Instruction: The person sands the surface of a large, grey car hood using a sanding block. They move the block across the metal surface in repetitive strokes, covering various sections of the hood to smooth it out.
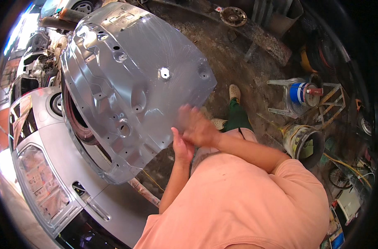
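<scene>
A large bare-metal car body panel (155, 54), with pressed ridges and several holes, lies slanted in front of me. At its near right edge, my two hands come together in front of my body. My right hand (197, 126) has its fingers stretched out, blurred by motion, and overlaps the panel's edge in the picture. My left hand (182, 147) is just below and to the left, its thumb pointing up, its other fingers partly covered by the right hand. Nothing shows in either hand. Whether they touch each other or the panel is hard to tell.
A silver car body (68, 145) with paper-masked windows stands at the left. To the right are a metal stool (280, 89) bearing a blue-and-white can (298, 93), and a large bucket (298, 139). A bench with a round metal disc (233, 16) lies beyond.
</scene>
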The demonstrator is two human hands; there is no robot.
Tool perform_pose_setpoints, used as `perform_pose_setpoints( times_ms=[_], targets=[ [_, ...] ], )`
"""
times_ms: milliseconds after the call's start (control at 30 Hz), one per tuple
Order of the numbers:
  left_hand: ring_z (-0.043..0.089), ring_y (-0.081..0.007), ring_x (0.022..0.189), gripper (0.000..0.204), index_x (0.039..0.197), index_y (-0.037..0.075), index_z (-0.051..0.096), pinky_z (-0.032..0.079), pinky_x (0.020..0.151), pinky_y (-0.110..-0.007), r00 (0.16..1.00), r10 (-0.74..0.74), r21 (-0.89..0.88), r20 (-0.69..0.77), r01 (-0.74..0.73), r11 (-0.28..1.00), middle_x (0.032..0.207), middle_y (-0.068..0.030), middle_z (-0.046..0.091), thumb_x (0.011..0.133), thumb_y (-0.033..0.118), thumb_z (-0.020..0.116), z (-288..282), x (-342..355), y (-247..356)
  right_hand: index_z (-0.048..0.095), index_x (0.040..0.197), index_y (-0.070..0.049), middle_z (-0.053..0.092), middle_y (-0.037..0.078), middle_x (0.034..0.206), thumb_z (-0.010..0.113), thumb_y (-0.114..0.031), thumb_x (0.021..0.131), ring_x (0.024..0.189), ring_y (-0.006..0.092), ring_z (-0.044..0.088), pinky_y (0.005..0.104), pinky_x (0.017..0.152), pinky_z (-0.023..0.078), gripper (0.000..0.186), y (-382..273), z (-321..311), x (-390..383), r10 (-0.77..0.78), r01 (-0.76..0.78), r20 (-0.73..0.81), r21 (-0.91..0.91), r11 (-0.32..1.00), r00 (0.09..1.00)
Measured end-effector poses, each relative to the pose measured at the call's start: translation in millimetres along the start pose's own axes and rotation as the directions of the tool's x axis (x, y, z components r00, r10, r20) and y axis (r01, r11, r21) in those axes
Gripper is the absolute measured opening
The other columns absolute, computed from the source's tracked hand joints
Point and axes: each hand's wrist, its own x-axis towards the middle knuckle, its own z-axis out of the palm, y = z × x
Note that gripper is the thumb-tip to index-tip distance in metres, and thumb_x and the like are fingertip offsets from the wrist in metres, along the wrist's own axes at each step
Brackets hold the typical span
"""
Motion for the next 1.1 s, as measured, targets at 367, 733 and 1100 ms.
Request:
perform_pose_setpoints(
  times_ms=[367, 733, 1100],
  targets=[
    [0.045, -0.0302, 0.148, 0.069, 0.156, 0.010, 0.045, 0.033, 0.124, -0.049, 0.997, 0.013, 0.040, 0.079, -0.016, 0.999, 0.154, -0.0107, 0.055, 0.110, 0.061, 0.040, 16, 0, 5, 0.035, 0.160, 0.007, 0.033, 0.025, 0.168, 0.056, -0.031, 0.104, 0.160, 0.0371, 0.027, 0.0530, 0.130, 0.012, 0.071, 20, 4, -13, 0.098, -0.112, -0.106, -0.140, 0.984, 0.990],
    [0.047, -0.0317, 0.145, 0.064, 0.147, 0.011, 0.054, 0.036, 0.120, -0.049, 0.999, 0.044, 0.000, 0.020, -0.044, 0.999, 0.143, -0.0100, 0.064, 0.108, 0.061, 0.044, -8, 5, -1, 0.040, 0.157, 0.005, 0.030, 0.023, 0.170, 0.046, -0.033, 0.109, 0.160, 0.0358, 0.024, 0.0577, 0.129, 0.014, 0.062, 32, 8, -27, 0.274, -0.286, -0.124, -0.092, 0.954, 0.954],
    [0.046, -0.0323, 0.147, 0.064, 0.146, 0.010, 0.056, 0.031, 0.123, -0.050, 0.995, 0.094, 0.044, 0.031, -0.095, 0.994, 0.149, -0.0115, 0.060, 0.109, 0.060, 0.041, 19, 1, -1, 0.032, 0.164, -0.002, 0.026, 0.021, 0.172, 0.058, -0.030, 0.104, 0.161, 0.0354, 0.024, 0.0550, 0.130, 0.013, 0.071, 33, 9, -35, 0.087, -0.089, -0.020, -0.177, 0.980, 0.996]
  ],
)
